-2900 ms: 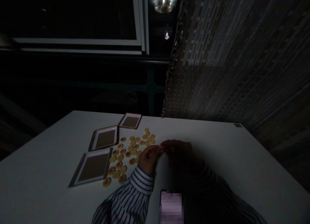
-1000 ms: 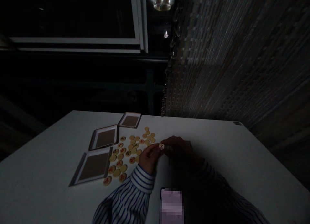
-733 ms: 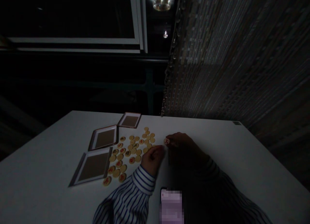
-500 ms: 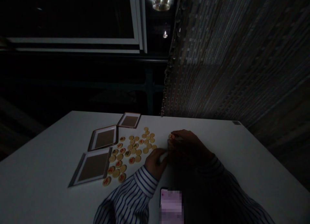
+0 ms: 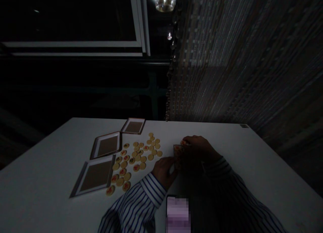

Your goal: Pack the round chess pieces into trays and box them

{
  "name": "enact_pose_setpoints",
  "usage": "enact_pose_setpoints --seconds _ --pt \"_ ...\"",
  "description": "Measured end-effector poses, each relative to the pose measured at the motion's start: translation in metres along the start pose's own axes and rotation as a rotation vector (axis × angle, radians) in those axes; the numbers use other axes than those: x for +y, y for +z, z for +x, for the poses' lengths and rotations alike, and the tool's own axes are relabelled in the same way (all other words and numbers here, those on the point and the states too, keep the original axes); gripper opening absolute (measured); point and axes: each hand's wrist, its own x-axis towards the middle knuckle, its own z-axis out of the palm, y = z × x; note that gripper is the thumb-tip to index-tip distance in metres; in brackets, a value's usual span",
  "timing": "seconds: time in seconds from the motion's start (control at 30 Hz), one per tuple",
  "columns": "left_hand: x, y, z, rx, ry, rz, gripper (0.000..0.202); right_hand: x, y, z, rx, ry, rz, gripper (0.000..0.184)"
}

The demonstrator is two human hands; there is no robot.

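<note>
One disc [image 5: 183, 143] in R hand [image 5: 200, 149], L hand [image 5: 164, 170] near — tabletop [image 5: 254, 165] wide rightward

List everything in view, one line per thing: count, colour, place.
table: one, white, fills the lower view.
trays: three, white-rimmed, brown inside, in a diagonal row on the table's left.
Chinese chess pieces: roughly thirty, pale yellow with red or black marks, loose to the right of the trays.
dark object: one, between the hands, too dim to identify.
phone: one, lit screen, at the bottom edge.
bead curtain: one, grey-brown, right background.
window frame: one, white, upper left.
lamp: one, glowing, top centre.
striped sleeve: blue and white, left arm.
left hand: curled, beside the dark object.
right hand: pinches the held piece.
</note>
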Motion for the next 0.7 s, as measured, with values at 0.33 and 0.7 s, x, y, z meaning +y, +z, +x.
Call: enact_pose_setpoints --seconds 0.33,0.7 --pt "-0.002 0.001 -0.001 -0.001 0.022 0.010 0.033 0.004 0.013 0.002 -0.040 -0.050 -0.039 0.029" --pt "-0.003 0.001 -0.002 -0.007 0.019 0.003 0.032 0.004 0.019 0.004 -0.075 -0.057 -0.050 0.029"
